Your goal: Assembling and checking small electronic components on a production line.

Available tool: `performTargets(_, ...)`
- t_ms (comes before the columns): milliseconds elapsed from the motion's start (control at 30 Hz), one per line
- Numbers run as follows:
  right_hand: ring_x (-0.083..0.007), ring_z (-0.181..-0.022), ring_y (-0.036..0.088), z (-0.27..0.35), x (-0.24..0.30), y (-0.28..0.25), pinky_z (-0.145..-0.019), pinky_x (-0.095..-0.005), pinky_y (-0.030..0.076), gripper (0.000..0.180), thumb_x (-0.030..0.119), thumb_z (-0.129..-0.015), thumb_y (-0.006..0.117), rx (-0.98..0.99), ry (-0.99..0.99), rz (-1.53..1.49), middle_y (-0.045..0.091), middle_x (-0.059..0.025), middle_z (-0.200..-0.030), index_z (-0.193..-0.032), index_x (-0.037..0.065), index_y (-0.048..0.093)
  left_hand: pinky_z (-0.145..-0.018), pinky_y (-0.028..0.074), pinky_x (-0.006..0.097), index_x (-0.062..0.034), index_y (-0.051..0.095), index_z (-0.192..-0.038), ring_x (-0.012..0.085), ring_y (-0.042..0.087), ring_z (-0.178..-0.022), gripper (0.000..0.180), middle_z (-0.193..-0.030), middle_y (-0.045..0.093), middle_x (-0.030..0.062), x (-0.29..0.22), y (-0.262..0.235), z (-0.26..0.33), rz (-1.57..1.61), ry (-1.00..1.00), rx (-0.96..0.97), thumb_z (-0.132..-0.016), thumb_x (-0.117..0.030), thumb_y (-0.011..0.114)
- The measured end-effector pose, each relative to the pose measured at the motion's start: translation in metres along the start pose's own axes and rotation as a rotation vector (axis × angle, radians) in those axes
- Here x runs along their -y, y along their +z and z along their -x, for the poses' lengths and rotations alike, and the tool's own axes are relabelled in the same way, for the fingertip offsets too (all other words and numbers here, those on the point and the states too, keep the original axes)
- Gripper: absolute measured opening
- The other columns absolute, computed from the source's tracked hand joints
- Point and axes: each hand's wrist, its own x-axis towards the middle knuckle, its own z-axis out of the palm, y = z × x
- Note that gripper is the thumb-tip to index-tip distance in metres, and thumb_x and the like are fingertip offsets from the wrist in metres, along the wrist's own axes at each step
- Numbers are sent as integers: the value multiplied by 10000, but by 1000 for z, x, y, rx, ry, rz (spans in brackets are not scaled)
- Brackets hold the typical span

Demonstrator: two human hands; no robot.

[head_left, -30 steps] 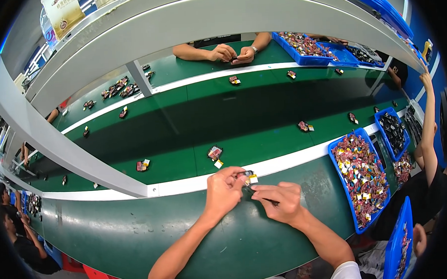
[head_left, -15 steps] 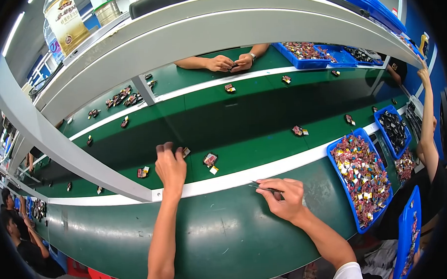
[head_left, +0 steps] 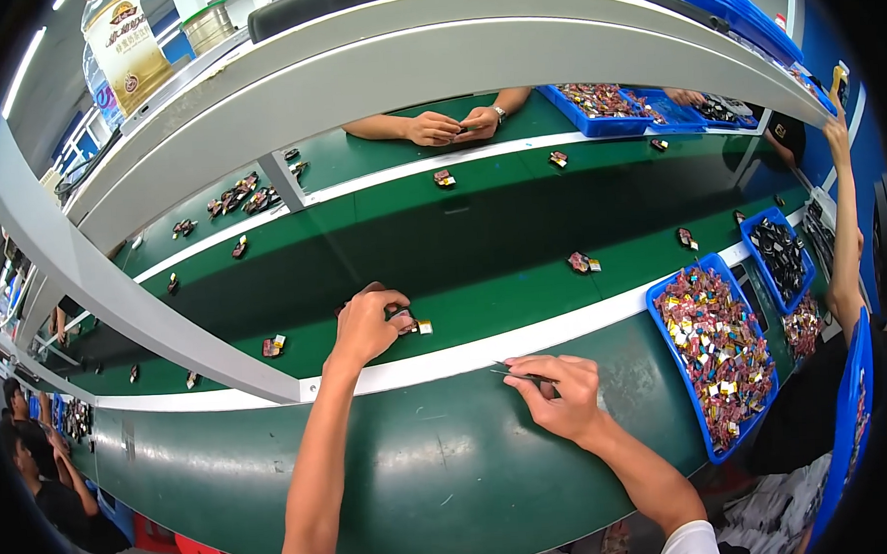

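On the near side of the green conveyor belt (head_left: 524,298), my left hand (head_left: 365,328) has its fingers closed round a small reddish part (head_left: 403,321). A white-and-yellow tab of that part sticks out to the right of the fingertips. My right hand (head_left: 560,396) pinches thin tweezers (head_left: 504,369) over the near green worktop (head_left: 452,465), their tips pointing left. Similar small parts ride the belt: one (head_left: 273,346) to the left of my left hand, another (head_left: 583,263) farther right.
A blue tray (head_left: 715,364) heaped with reddish, tabbed pieces stands at the right, with a tray of black parts (head_left: 781,257) behind it. A grey frame (head_left: 147,280) crosses the left. Across the belt, a co-worker's hands (head_left: 452,128) handle something small.
My left hand has moved right and closed on the small part. The parts on the belt have drifted slightly left. My right hand with the tweezers has barely moved.
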Motion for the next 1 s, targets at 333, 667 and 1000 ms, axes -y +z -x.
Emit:
performTargets(333, -85, -395, 482, 1, -5, 0, -434, -231, 374, 146, 10, -744, 819, 32, 20, -1, 776, -42, -869, -835, 63, 718, -603, 482, 287, 34, 684, -845, 132, 628, -660, 224, -723, 679, 74, 23, 6, 7, 338, -273, 35, -765, -115, 830)
performTargets(667, 13, -540, 463, 4, -13, -5, -491, -165, 346, 97, -56, -851, 744, 22, 611, -530, 758, -87, -867, -881, -42, 653, -519, 374, 227, 16, 689, -892, 31, 482, -566, 62, -663, 640, -5, -51, 8, 42, 579, -138, 66, -882, -44, 699)
performTargets(1000, 18, -479, 445, 9, -17, -4, -464, -173, 314, 120, -26, -834, 776, 2, 486, -341, 694, -17, -715, -910, -5, 686, -476, 347, 301, 7, 709, -851, 90, 416, -450, 75, -537, 540, 60, -89, 30, 56, 392, 71, 40, -859, -67, 714)
